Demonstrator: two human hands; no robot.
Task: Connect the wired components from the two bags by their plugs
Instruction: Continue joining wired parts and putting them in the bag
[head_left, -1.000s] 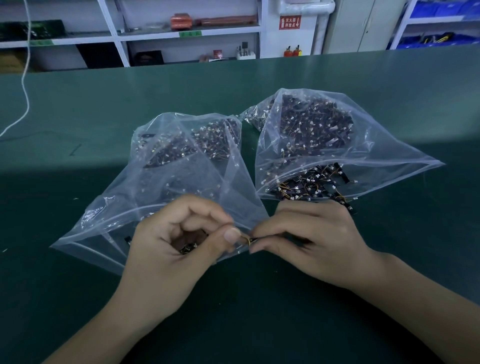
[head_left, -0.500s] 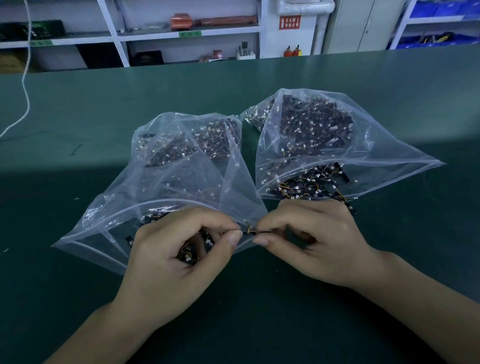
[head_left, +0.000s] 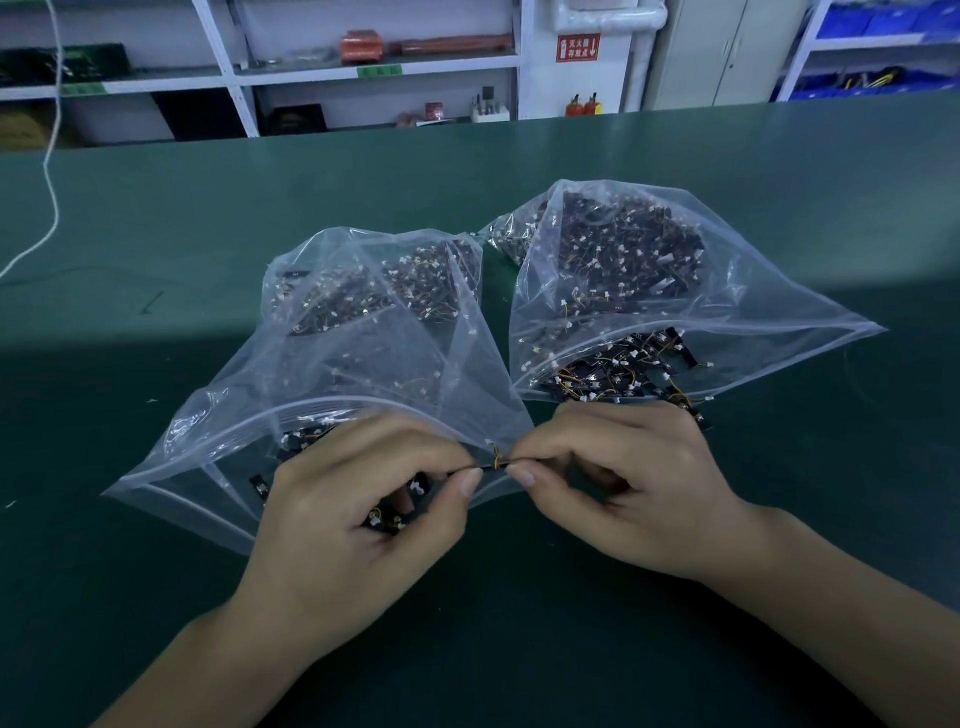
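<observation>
I see the green worktop (head_left: 156, 597) first, carrying two clear bags side by side with their mouths toward me: the left bag (head_left: 322, 384) and the right bag (head_left: 727, 312), both full of small dark wired components. In front of them the left hand (head_left: 353, 519) has its grip pinched on one component's wire end while more pieces sit tucked in its curled palm; the right hand (head_left: 639, 493) pinches the mating end. The two plugs (head_left: 493, 464) meet between the thumbs, just at the left bag's mouth, though too small for me to judge seating. I would keep both pinches close behind the plugs, line them straight, and press gently until they seat.
</observation>
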